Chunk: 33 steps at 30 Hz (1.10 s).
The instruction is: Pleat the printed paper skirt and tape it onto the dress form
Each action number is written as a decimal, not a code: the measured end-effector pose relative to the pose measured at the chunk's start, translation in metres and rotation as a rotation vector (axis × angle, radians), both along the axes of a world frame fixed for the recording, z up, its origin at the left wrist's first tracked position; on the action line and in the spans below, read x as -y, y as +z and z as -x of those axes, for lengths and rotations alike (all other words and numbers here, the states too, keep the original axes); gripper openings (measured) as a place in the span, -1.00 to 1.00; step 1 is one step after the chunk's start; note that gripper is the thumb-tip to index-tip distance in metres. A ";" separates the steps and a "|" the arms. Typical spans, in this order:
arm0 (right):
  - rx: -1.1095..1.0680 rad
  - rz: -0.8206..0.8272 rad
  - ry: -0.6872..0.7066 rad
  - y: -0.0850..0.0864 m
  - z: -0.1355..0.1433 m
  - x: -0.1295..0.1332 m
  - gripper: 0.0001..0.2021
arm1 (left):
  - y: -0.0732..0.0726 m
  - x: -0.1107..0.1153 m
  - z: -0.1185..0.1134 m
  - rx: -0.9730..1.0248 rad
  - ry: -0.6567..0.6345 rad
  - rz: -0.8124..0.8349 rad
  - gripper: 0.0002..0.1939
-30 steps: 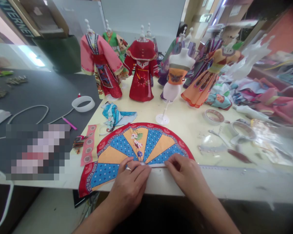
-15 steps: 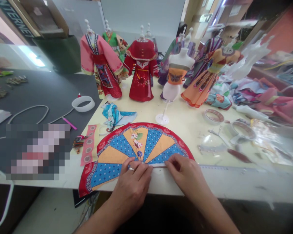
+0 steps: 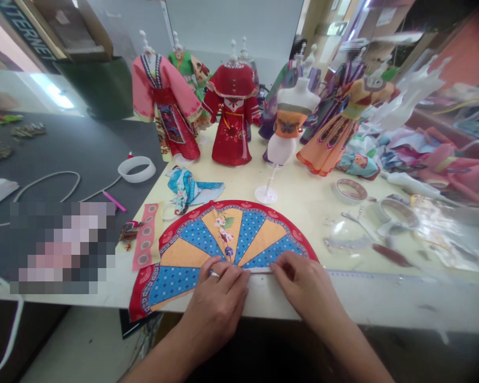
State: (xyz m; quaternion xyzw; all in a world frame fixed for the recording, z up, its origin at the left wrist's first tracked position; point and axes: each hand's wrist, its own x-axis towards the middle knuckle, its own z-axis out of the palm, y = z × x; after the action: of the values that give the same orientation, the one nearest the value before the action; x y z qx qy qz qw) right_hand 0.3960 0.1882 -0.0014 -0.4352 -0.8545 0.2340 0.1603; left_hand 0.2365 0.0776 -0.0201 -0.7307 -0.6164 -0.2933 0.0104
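Observation:
A half-round piece of printed fabric, with blue and orange wedges and a red border, lies on the table with its straight edge toward me. My left hand, a ring on one finger, rests on that edge near the middle, its fingers curled together and pressing the cloth. Farther right, my right hand pinches the same edge between thumb and fingers. Between the two hands a narrow white strip shows along the edge. What lies beneath my fingertips is hidden.
Dressed doll forms, one a red gown, stand at the back. A bare white form with an orange wrap is closer. Tape rolls and a clear ruler lie right; a pink fabric strip and pink pen lie left.
Almost nothing differs. Both hands stay on the fabric's straight edge, and the view has shifted very slightly.

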 end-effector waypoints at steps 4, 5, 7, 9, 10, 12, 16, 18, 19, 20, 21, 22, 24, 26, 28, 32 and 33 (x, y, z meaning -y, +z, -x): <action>-0.006 -0.012 0.013 0.002 0.000 0.000 -0.78 | 0.000 0.000 0.000 -0.008 -0.001 0.009 -0.75; -0.004 -0.012 0.014 0.003 0.000 0.000 -0.77 | 0.000 0.000 0.000 -0.009 -0.001 0.010 -0.75; 0.005 -0.011 0.014 0.003 0.000 0.000 -0.78 | 0.000 0.000 0.000 -0.007 -0.002 0.013 -0.75; 0.014 -0.013 0.012 0.003 0.000 0.001 -0.78 | -0.001 0.000 0.001 -0.004 -0.005 0.017 -0.74; 0.017 -0.015 0.010 0.002 0.000 0.001 -0.78 | -0.001 0.000 0.001 -0.004 -0.007 0.018 -0.74; 0.019 -0.020 0.009 0.001 0.000 0.001 -0.78 | -0.001 0.000 0.000 -0.003 -0.008 0.017 -0.74; 0.030 -0.029 0.008 -0.001 0.000 0.000 -0.77 | 0.000 -0.001 0.000 -0.004 -0.010 0.017 -0.74; 0.037 -0.030 0.007 -0.001 0.000 0.000 -0.78 | 0.000 -0.001 0.000 -0.009 -0.014 0.019 -0.74; 0.040 -0.030 0.008 -0.002 0.000 0.000 -0.78 | 0.000 -0.001 0.000 -0.010 -0.015 0.018 -0.74; 0.042 -0.030 0.010 -0.002 -0.001 0.000 -0.78 | 0.000 -0.001 0.000 -0.010 -0.016 0.018 -0.75; 0.045 -0.029 0.010 -0.002 -0.001 0.000 -0.78 | 0.001 -0.001 0.000 -0.010 -0.015 0.017 -0.75; 0.048 -0.029 0.012 -0.002 -0.001 0.001 -0.78 | 0.001 -0.001 0.000 -0.010 -0.014 0.016 -0.75; 0.055 -0.027 0.013 -0.002 -0.001 0.001 -0.77 | 0.001 -0.001 0.000 -0.011 -0.013 0.019 -0.75; 0.060 -0.024 0.012 -0.002 -0.002 0.001 -0.77 | 0.001 -0.001 0.000 -0.013 -0.011 0.023 -0.75; 0.062 -0.028 0.013 -0.003 -0.002 0.001 -0.77 | 0.000 -0.001 0.000 -0.015 -0.011 0.027 -0.75; 0.060 -0.064 0.021 -0.004 -0.001 0.001 -0.77 | 0.001 -0.001 0.000 -0.023 -0.007 0.025 -0.75; 0.059 -0.074 0.024 -0.004 -0.001 0.001 -0.77 | 0.001 -0.001 0.000 -0.026 -0.003 0.024 -0.75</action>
State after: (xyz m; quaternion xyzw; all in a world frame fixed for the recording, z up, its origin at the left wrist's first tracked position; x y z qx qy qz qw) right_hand 0.3972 0.1872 -0.0057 -0.4253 -0.8722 0.1910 0.1481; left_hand 0.2368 0.0785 -0.0188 -0.7355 -0.6186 -0.2762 0.0092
